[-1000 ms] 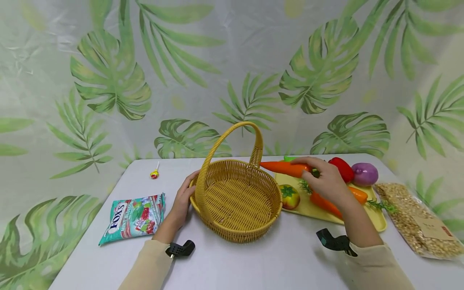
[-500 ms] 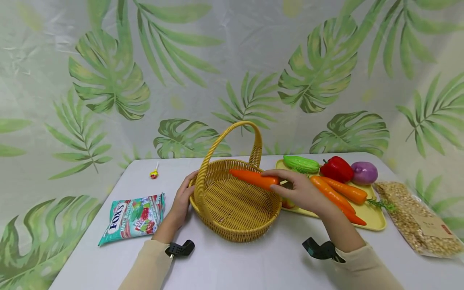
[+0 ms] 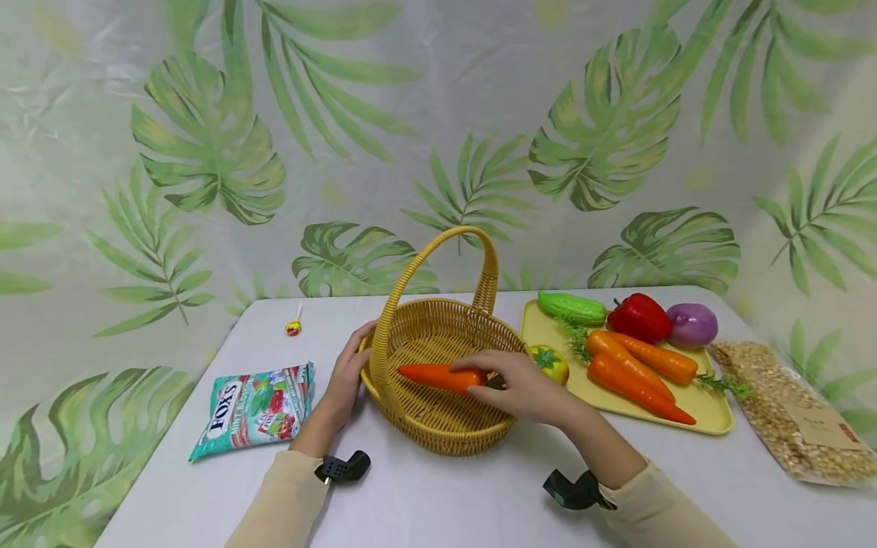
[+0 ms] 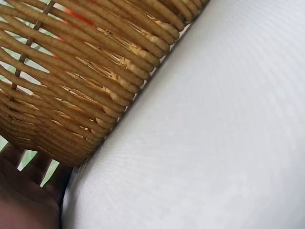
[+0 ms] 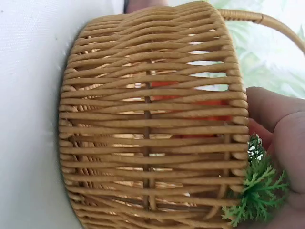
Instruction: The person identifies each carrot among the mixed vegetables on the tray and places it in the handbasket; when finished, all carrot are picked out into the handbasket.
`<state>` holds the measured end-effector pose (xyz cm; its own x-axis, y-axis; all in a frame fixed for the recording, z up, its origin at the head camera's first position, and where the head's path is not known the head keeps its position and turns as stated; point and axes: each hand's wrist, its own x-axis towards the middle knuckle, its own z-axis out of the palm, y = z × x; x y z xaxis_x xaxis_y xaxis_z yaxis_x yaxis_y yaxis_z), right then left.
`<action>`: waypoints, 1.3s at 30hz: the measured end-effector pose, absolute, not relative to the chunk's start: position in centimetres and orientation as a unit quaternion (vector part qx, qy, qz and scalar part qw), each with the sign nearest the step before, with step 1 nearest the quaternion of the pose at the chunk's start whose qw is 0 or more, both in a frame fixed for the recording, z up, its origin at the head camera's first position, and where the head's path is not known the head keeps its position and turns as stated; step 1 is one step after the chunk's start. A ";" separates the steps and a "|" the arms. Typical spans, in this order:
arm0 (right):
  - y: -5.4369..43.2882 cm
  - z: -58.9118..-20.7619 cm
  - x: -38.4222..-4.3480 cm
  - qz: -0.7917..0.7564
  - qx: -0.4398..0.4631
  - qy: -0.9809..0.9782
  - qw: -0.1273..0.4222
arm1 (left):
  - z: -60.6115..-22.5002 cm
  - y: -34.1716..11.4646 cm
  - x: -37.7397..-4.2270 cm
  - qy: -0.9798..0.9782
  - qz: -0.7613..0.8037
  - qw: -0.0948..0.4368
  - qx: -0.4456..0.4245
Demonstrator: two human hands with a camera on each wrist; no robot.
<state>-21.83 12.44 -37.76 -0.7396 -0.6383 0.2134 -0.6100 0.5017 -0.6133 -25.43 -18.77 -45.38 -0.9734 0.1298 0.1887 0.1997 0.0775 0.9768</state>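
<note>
A yellow-brown wicker basket (image 3: 448, 441) with an arched handle stands on the white table. My left hand (image 3: 345, 378) holds its left side, fingers along the outer wall and thumb at the rim. In the left wrist view, that hand's fingers (image 4: 35, 167) reach past the woven wall (image 4: 90, 81). My right hand (image 3: 517, 384) is over the basket's right rim and pinches an orange carrot (image 3: 438, 377) by its thick end. The carrot's tip points left, inside the basket. The right wrist view shows the carrot's green leaves (image 5: 259, 186) beside my right hand (image 5: 290, 143), outside the weave.
Right of the basket, a yellow tray (image 3: 719, 418) bears several more carrots (image 3: 633, 384), a green vegetable (image 3: 572, 308), a red bell pepper (image 3: 640, 318), a round purple vegetable (image 3: 692, 325) and a yellow-green tomato (image 3: 551, 364). A grain bag (image 3: 795, 411), candy bag (image 3: 253, 411) and lollipop (image 3: 293, 326) lie around.
My right hand has carried the carrot left and down from above the tray into the basket, uncovering the tray's carrots and tomato. My left hand has stayed on the basket.
</note>
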 end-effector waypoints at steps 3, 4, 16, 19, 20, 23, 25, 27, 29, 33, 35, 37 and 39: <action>12.1 -37.7 -21.8 -0.333 -0.358 0.872 0.025 | -45.4 -18.7 -25.5 -0.732 -0.672 0.027 -0.114; 12.0 -37.7 -21.9 -0.328 -0.360 0.873 0.030 | -45.4 -18.7 -25.5 -0.732 -0.671 0.027 -0.113; 9.2 -38.7 -23.2 -0.237 -0.391 0.884 0.101 | -45.4 -18.7 -25.5 -0.730 -0.674 0.026 -0.109; 8.8 -38.8 -23.0 -0.221 -0.395 0.886 0.101 | -45.4 -18.7 -25.5 -0.730 -0.674 0.027 -0.113; 8.8 -38.8 -22.9 -0.218 -0.394 0.887 0.100 | -45.4 -18.7 -25.5 -0.730 -0.673 0.026 -0.114; 8.9 -38.7 -22.6 -0.220 -0.380 0.894 0.093 | -45.5 -18.7 -25.5 -0.730 -0.674 0.026 -0.113; 9.0 -38.6 -22.3 -0.224 -0.368 0.899 0.080 | -45.5 -18.7 -25.5 -0.729 -0.674 0.024 -0.112; 9.1 -38.6 -22.0 -0.230 -0.361 0.902 0.057 | -45.5 -18.8 -25.6 -0.730 -0.674 0.023 -0.112; 9.2 -38.6 -21.9 -0.236 -0.357 0.903 0.028 | -45.5 -18.8 -25.6 -0.731 -0.672 0.021 -0.115; 9.3 -38.7 -21.7 -0.258 -0.359 0.897 -0.025 | -45.6 -18.7 -25.6 -0.734 -0.670 0.021 -0.110; 9.5 -38.7 -21.7 -0.269 -0.363 0.891 -0.047 | -45.6 -18.7 -25.6 -0.733 -0.672 0.021 -0.106; 9.7 -38.6 -21.7 -0.279 -0.365 0.886 -0.058 | -45.6 -18.7 -25.6 -0.733 -0.672 0.020 -0.102; 10.0 -38.3 -21.8 -0.286 -0.364 0.884 -0.070 | -45.5 -18.8 -25.5 -0.732 -0.673 0.019 -0.102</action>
